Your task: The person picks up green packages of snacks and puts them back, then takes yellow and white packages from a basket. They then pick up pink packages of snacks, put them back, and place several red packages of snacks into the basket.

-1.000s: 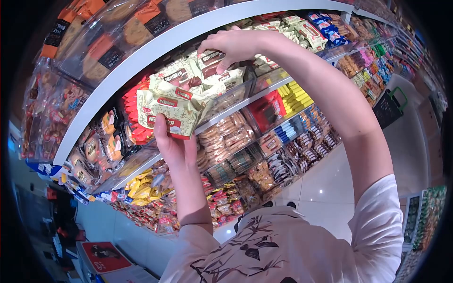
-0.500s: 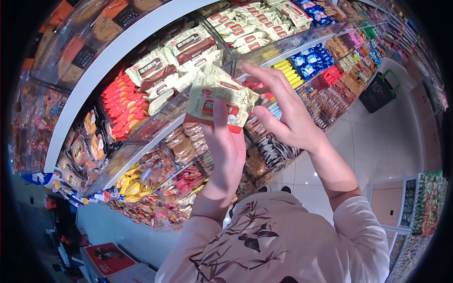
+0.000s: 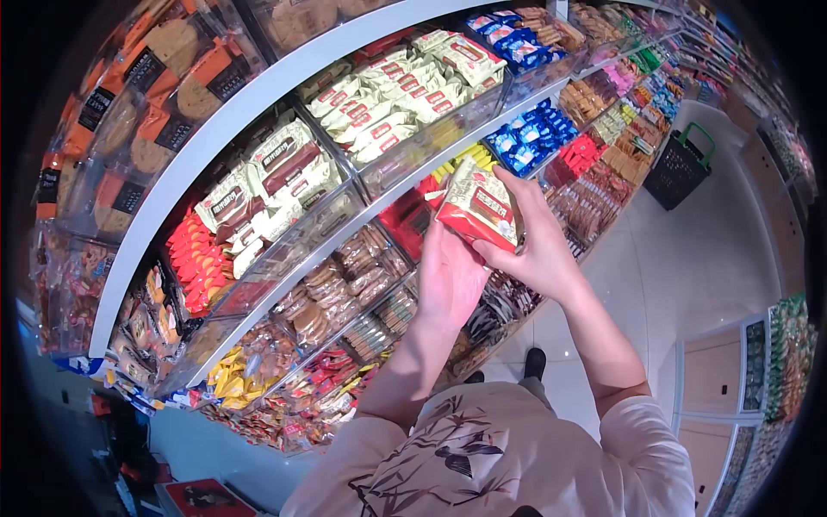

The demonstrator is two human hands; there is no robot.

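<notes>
A cream and red snack packet [image 3: 481,209] is tilted in front of the shelves, its printed face toward the camera. My right hand [image 3: 541,239] grips its right side, with the thumb at the lower edge and the fingers along the top right. Beneath the packet's lower left is my left hand [image 3: 454,274], palm up and touching it, its fingertips partly hidden behind the packet. Behind them, similar cream packets [image 3: 413,86] fill a clear bin, and cream and brown packets [image 3: 280,159] lie in the bin to its left.
Blue packets [image 3: 532,138] and red packets [image 3: 579,158] sit in bins to the right. Wrapped round biscuits [image 3: 323,297] lie on the lower tier. A dark basket with a green handle [image 3: 678,170] stands on the tiled floor [image 3: 642,267]. Wooden cabinets [image 3: 711,370] are at the right.
The packet has moved right and down and turned. My right hand, earlier apart from it, now grips it. My left hand has moved right and lies below it. The camera view has shifted.
</notes>
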